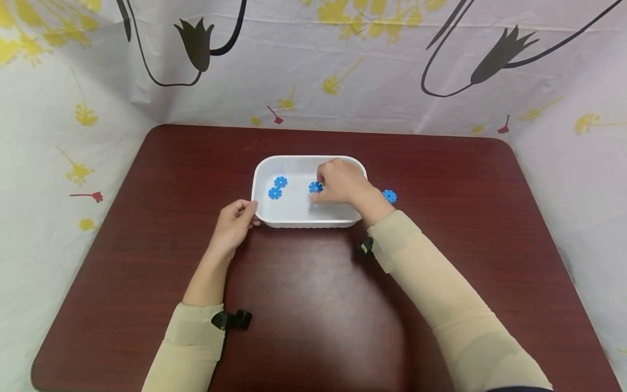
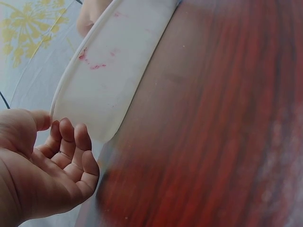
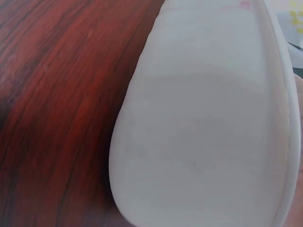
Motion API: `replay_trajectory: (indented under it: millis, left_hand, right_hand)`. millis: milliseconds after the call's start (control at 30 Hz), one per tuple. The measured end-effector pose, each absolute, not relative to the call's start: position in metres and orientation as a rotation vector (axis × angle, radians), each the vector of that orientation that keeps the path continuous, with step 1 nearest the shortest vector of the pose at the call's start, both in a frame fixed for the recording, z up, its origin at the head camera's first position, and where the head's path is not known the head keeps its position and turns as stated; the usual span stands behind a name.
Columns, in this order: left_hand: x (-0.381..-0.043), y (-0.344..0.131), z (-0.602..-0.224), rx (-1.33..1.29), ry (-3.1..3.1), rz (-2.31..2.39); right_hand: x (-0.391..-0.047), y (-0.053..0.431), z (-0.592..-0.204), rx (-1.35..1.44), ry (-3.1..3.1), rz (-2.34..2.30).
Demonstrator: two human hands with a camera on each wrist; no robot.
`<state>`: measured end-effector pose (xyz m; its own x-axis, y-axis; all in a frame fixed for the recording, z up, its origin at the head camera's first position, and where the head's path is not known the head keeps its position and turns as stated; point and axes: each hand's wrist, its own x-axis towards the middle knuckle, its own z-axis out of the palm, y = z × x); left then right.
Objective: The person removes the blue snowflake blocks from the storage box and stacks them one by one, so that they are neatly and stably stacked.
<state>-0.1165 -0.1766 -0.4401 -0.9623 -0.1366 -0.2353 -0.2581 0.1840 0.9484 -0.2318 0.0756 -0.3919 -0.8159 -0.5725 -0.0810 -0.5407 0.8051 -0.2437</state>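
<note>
A white plastic tray (image 1: 294, 222) stands on the table, its front wall filling much of both wrist views. At its front left corner my left hand (image 1: 236, 224) pinches the rim between thumb and fingers; in the left wrist view the other fingers (image 2: 81, 137) curl beside the tray wall. My right hand (image 1: 343, 182) reaches into the tray's right half, thumb and forefinger at the edges of a blue notched disc (image 1: 315, 187). Two more blue discs, an upper disc (image 1: 281, 182) and a lower disc (image 1: 275, 193), lie close together in the tray's left half.
Another blue disc (image 1: 389, 196) lies on the dark red-brown table (image 1: 313, 305) right of the tray, beside my right wrist. Black wrist cameras sit on both sleeves, the left camera (image 1: 232, 319) close over the tabletop. A patterned white cloth (image 1: 294, 71) hangs behind the table.
</note>
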Motion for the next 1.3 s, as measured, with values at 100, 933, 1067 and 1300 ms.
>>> replay_trajectory:
  millis: [100, 933, 1067, 1300]
  left_hand:
    - [-0.117, -0.176, -0.44, -0.395, 2.342, 1.9]
    - [-0.116, -0.176, -0.439, -0.394, 2.341, 1.897]
    - [-0.116, -0.177, -0.44, -0.393, 2.335, 1.902]
    - [-0.117, -0.176, -0.442, -0.393, 2.336, 1.912]
  right_hand:
    - [-0.232, 0.081, -0.392, -0.895, 2.844, -0.383]
    - [-0.231, 0.12, -0.387, -0.855, 2.866, -0.677]
    - [-0.231, 0.125, -0.386, -0.852, 2.873, -0.688]
    - [-0.228, 0.131, -0.376, -0.823, 2.902, -0.648]
